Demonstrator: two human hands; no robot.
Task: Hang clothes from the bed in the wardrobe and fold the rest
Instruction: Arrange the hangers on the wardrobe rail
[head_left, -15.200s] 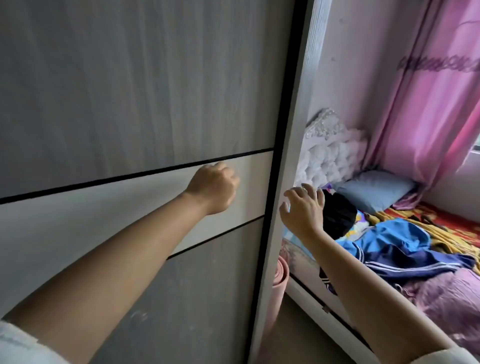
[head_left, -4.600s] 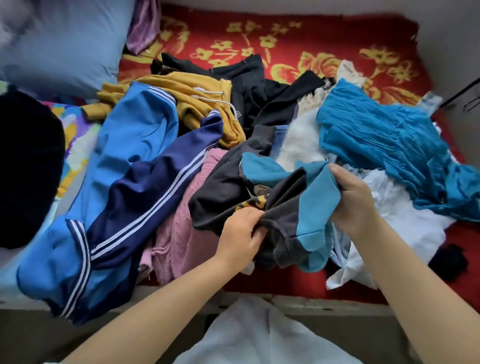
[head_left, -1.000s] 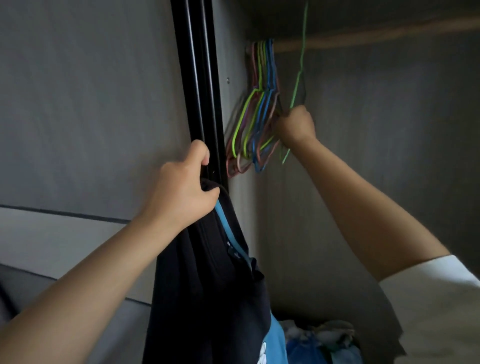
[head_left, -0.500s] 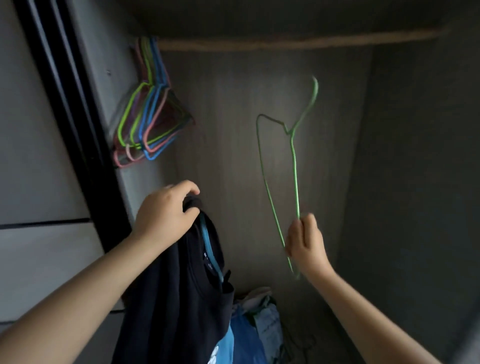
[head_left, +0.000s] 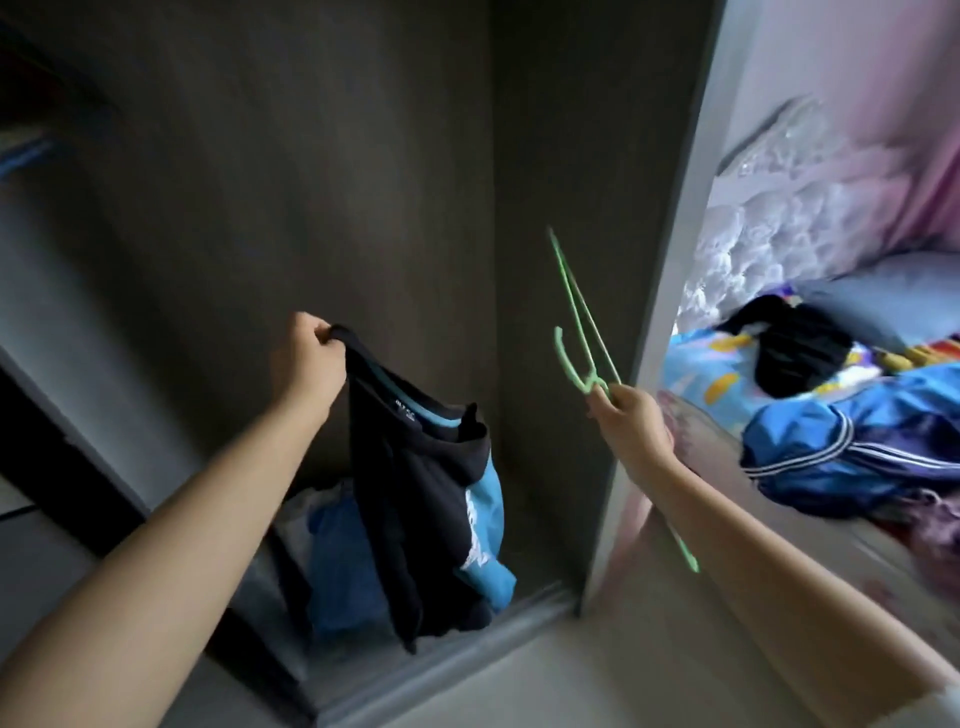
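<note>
Two bare forearms reach forward from the bottom edge, one from each side. The left hand is clenched around a bunched fold of one black-and-blue garment, gripping it at the neck edge so that the rest hangs straight down in front of the open wardrobe. The garment is mostly black, with a blue panel low on its right side bearing a white print, and a thin blue band inside the collar.

The right hand pinches one green wire hanger near the base of its hook — the hook curls to the left just above the fingers, two thin wires rise up and to the left, and one end pokes out below the wrist. Hanger and garment are apart, not touching.

Behind the garment, on the wardrobe floor, lies a small heap of cloth, blue and pale; how many pieces it holds cannot be told. The wardrobe's inside walls are dark.

Farther off, past the wardrobe's side panel, the bed carries one blue jacket with white stripes, one black piece of clothing and one grey-blue pillow — with a white tufted headboard beyond them.
</note>
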